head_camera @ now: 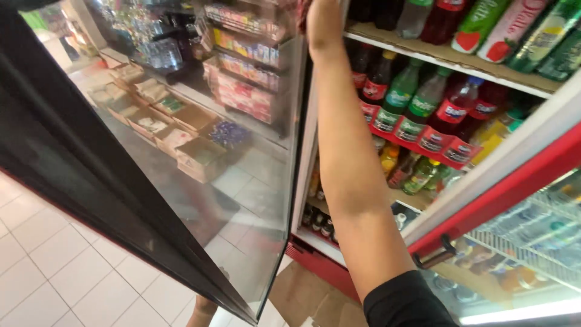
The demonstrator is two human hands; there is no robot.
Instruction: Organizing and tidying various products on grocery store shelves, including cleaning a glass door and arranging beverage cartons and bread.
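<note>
A glass cooler door (181,151) stood swung wide open, taking up the left half of the view, its dark frame running diagonally toward the bottom. Through the glass showed a shop floor with open cardboard boxes (175,130) of goods and stocked racks beyond. White floor tiles (54,272) lay under the door, and flattened cardboard (302,300) lay at the cooler's foot.

The open cooler (315,157) had a white frame and a red base. A second cooler (514,200) stood just beside it on the right, door shut, red edge with a black handle (433,254).

One arm in a black sleeve (405,303) reached up from the bottom right to the top of the frame. Looked like the right arm, but the view was too poor to be sure. The right hand (324,21) was up at the top edge of the glass door, touching it near the upper shelf (448,57). Fingers were cut off by the frame, so I couldn't tell whether they were closed on the door or spread. No left hand was in view.

Upper shelf was lined with cardboard and carried tilted juice bottles (484,24). Below, green soda bottles (411,106) and red-labelled dark bottles (375,82) stood upright behind red price tags (445,145). Smaller bottles (417,172) stood on the shelf under that.
</note>
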